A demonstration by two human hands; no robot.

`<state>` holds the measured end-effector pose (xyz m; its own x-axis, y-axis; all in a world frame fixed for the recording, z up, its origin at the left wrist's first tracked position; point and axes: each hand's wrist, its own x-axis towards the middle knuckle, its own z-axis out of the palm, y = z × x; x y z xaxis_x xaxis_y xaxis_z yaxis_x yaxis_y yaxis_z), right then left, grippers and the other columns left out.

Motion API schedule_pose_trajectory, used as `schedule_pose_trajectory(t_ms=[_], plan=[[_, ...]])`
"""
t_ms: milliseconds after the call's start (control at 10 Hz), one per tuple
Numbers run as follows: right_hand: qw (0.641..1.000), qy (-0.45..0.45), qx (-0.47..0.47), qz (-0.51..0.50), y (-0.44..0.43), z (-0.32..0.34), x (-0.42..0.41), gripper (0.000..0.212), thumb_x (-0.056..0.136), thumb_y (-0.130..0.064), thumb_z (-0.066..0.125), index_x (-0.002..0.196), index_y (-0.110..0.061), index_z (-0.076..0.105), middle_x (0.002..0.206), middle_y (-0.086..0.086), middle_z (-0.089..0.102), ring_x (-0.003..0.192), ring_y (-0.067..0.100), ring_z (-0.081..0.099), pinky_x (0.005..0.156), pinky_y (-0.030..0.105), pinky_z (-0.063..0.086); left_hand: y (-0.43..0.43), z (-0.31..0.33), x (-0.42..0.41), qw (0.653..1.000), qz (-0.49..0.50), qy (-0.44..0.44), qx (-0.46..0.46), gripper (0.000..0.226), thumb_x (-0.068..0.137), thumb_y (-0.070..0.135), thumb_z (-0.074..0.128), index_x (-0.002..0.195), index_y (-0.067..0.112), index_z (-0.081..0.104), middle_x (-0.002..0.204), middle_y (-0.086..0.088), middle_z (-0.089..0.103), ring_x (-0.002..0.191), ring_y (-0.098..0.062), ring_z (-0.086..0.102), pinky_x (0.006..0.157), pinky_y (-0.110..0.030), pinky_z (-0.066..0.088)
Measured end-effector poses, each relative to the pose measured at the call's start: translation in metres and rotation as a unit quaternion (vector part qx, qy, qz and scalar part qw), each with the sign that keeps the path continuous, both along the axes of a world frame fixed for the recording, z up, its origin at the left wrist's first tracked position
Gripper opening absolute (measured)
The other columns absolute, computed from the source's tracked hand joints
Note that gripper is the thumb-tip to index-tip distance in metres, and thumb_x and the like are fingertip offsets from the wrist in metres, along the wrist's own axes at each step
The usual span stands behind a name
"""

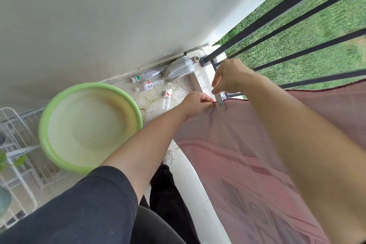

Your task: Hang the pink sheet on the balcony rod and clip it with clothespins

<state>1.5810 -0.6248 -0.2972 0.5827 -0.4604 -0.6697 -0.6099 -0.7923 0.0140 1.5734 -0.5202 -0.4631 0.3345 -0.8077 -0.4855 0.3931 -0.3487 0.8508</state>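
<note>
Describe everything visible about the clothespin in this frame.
The clothespin is small, pale grey and looks translucent, likely plastic. It stands roughly upright at the top edge of the pink sheet, near the sheet's corner, its lower end over the cloth. The right hand pinches its upper end from above, hiding that part. The left hand grips the sheet's edge right beside it. Blur hides whether it is already clamped.

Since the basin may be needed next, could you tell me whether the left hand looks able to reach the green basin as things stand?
Probably yes: the green basin sits open beside the left forearm, nothing between, but the left hand is pinching the pink sheet.
</note>
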Motion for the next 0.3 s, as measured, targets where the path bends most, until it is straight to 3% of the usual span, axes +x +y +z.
schedule_pose_trajectory(t_ms=[200, 300], plan=[[0.999, 0.02, -0.018, 0.042, -0.003, -0.019, -0.009, 0.037, 0.078, -0.029, 0.084, 0.107, -0.007, 0.075, 0.107, 0.008, 0.073, 0.098, 0.026, 0.067, 0.089, 0.038, 0.056, 0.005, 0.009, 0.006, 1.0, -0.018, -0.022, 0.008, 0.009, 0.084, 0.012, 0.074, 0.093, 0.01, 0.076, 0.069, 0.009, 0.066, 0.056, 0.01, 0.053, 0.061, -0.01, 0.043], [0.999, 0.029, -0.04, 0.018, -0.006, -0.02, -0.017, 0.045, 0.084, -0.036, 0.077, 0.113, -0.002, 0.07, 0.113, 0.013, 0.069, 0.103, 0.03, 0.064, 0.09, 0.042, 0.055, 0.009, 0.02, 0.013, 0.993, -0.034, -0.098, 0.051, 0.006, 0.081, 0.017, 0.076, 0.086, 0.014, 0.077, 0.076, 0.007, 0.071, 0.067, -0.001, 0.059, 0.067, -0.022, 0.048]])
